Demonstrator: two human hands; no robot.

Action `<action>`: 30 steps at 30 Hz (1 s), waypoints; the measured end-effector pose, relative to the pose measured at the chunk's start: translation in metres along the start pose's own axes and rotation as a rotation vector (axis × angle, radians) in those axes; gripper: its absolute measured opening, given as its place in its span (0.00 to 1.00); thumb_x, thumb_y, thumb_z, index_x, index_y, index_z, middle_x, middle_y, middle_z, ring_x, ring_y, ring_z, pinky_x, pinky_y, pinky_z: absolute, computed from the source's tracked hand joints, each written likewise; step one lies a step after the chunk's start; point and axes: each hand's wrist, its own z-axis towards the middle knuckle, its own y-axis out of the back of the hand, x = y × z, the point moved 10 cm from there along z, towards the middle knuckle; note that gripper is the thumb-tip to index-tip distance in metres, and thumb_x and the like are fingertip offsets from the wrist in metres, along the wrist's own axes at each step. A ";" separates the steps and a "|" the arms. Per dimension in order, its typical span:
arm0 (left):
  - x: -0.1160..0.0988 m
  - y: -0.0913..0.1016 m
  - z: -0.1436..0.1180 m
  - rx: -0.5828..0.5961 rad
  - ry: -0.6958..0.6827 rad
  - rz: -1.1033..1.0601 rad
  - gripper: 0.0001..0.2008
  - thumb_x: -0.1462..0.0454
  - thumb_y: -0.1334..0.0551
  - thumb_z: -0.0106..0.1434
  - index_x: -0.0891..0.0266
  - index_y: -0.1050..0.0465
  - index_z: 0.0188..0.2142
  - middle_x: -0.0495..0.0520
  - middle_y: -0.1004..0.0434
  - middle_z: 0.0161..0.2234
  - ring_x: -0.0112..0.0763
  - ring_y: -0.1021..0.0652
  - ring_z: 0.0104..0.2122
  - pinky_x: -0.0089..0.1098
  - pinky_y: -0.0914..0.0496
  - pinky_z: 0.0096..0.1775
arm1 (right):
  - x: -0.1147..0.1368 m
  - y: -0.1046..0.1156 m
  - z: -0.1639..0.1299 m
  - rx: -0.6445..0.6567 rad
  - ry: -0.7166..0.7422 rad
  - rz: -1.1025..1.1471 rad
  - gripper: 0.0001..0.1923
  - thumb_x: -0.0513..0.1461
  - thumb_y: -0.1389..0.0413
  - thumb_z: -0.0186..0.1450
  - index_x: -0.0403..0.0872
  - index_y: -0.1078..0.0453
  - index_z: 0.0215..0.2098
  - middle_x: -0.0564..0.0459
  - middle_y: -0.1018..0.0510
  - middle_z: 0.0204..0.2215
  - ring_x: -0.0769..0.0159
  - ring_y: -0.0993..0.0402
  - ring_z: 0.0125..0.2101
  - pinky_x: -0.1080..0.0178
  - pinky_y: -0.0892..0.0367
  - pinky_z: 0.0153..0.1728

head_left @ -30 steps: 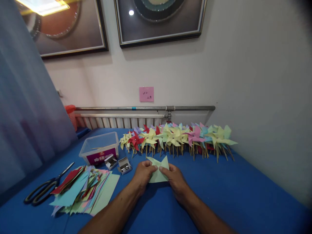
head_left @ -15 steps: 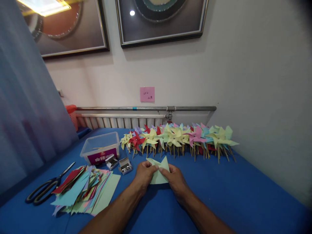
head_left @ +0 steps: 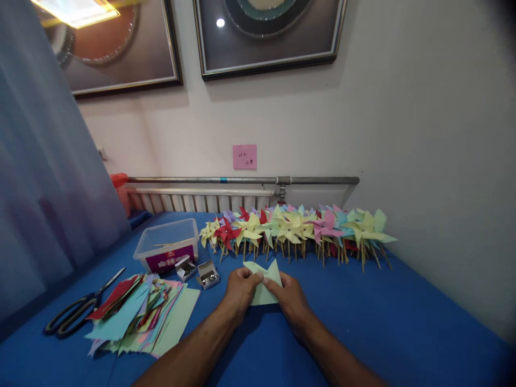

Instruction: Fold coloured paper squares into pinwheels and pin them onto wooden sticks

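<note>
A light green sheet of paper (head_left: 264, 295), cut and partly folded, is held between my two hands above the blue cloth. My left hand (head_left: 241, 290) pinches its left side, thumb on top near the middle. From the right, my right hand (head_left: 291, 294) grips the other side, and its thumb presses close to the left thumb. One pointed corner of the paper stands up between the hands. The fingers under the sheet are hidden. Beyond the hands stand several finished paper pinwheels (head_left: 288, 228) on thin sticks, in yellow, red, pink, blue and green.
Left of my arm lies a pile of coloured paper (head_left: 177, 317), with black-handled scissors (head_left: 74, 314) beside it. Two small open boxes (head_left: 208, 277) hold shiny metal pieces. Behind them sits a clear plastic tub (head_left: 165, 242) with sticks inside. A radiator (head_left: 193, 201) runs along the wall.
Almost nothing differs. The whole view has shifted very slightly, and both hands keep the same hold on the green paper.
</note>
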 end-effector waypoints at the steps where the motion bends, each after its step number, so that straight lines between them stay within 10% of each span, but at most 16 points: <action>1: 0.001 0.000 0.000 0.001 0.002 -0.001 0.19 0.56 0.24 0.41 0.65 0.28 0.23 0.48 0.29 0.17 0.25 0.32 0.16 0.28 0.39 0.22 | -0.001 0.000 0.000 -0.004 -0.003 0.004 0.22 0.52 0.34 0.53 0.43 0.21 0.38 0.48 0.17 0.29 0.59 0.23 0.27 0.62 0.32 0.28; 30: -0.001 0.000 0.000 0.007 0.016 0.020 0.12 0.64 0.28 0.42 0.64 0.29 0.22 0.50 0.26 0.18 0.28 0.29 0.18 0.29 0.35 0.24 | 0.012 0.000 -0.003 0.022 -0.019 -0.007 0.23 0.53 0.34 0.51 0.43 0.23 0.35 0.51 0.20 0.25 0.62 0.26 0.25 0.63 0.33 0.27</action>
